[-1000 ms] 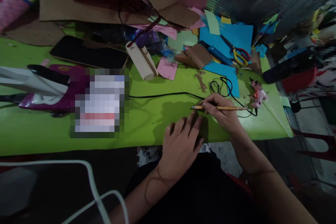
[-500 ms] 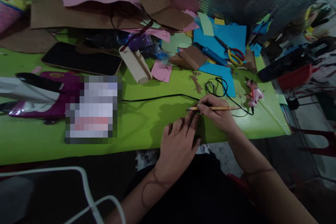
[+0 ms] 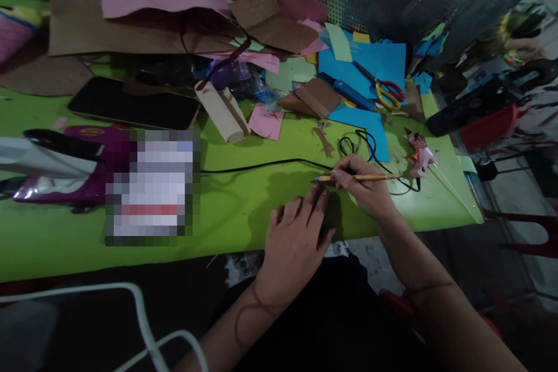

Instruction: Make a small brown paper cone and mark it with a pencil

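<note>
The green sheet (image 3: 244, 203) covered the table in front of me, and everything else I place against it. My left hand (image 3: 294, 241) lay palm down on its near edge, fingers spread and gripping nothing. My right hand (image 3: 364, 183) sat just beyond it, also on the sheet, pinched around a pencil (image 3: 355, 176) whose tip pointed left and met the sheet just above my left fingertips.

A black phone (image 3: 133, 104) lay at the sheet's far left, with a purple packet (image 3: 70, 165) nearer to me. Blue paper (image 3: 370, 70) was piled at the far right corner, with scissors (image 3: 383, 90) on top. A cardboard tube (image 3: 222, 111) lay toward the far middle. A black cord (image 3: 270, 163) ran across the sheet's centre toward a pink glue gun (image 3: 418, 152) near its right edge.
</note>
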A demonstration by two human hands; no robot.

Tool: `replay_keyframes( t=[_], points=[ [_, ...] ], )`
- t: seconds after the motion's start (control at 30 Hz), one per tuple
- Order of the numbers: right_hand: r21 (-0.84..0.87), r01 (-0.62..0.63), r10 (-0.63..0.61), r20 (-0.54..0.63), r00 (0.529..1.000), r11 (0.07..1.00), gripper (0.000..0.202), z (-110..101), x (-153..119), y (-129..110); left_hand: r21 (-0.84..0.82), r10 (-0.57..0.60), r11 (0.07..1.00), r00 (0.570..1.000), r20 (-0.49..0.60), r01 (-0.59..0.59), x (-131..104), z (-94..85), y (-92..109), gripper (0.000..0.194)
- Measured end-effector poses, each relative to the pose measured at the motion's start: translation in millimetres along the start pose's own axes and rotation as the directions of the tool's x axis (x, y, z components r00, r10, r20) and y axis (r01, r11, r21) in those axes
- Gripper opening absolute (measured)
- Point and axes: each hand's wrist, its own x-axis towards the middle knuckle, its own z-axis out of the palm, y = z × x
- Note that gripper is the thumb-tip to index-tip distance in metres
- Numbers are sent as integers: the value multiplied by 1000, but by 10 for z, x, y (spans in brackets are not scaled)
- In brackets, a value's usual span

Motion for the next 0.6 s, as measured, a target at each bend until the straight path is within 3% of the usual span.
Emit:
replay_keyframes(
  t=[0.17,0.6],
  points=[
    [73,-27,29,-15,999,997,17,-15,4,-10,11,10,1000,1000,0,-10,21,-4,-12,59],
    [-50,0,-1,-23,1000,999,16,-48,-25,52,24,9,1000,1000,13,-10,54,14,-27,61]
  ],
)
